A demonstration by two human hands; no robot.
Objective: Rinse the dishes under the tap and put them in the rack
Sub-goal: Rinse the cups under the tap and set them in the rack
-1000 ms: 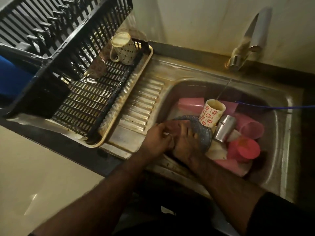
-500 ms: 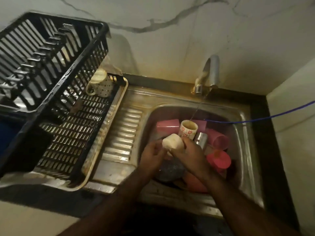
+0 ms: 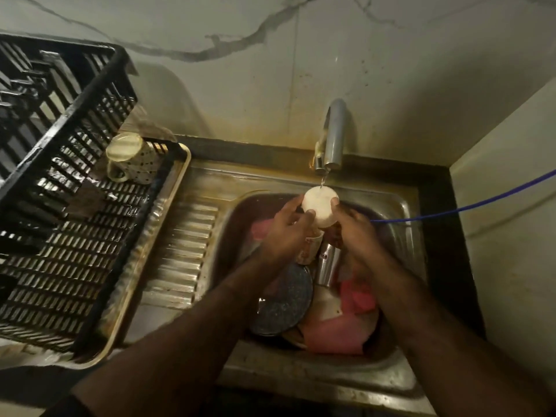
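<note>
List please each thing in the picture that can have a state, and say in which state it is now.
Tap: running, a thin stream falls on the white cup.
White cup: held under the stream by both hands.
Left hand: grips the cup.
Right hand: grips the cup.
Dotted mug: in the rack, lying tilted.
Steel tumbler: in the sink, unrinsed pile.
Dark plate: in the sink.

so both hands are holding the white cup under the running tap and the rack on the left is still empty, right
Not quite: the rack is not empty. The head view shows a dotted mug already in it. The rest holds: the left hand and right hand hold the white cup under the running tap.
</note>
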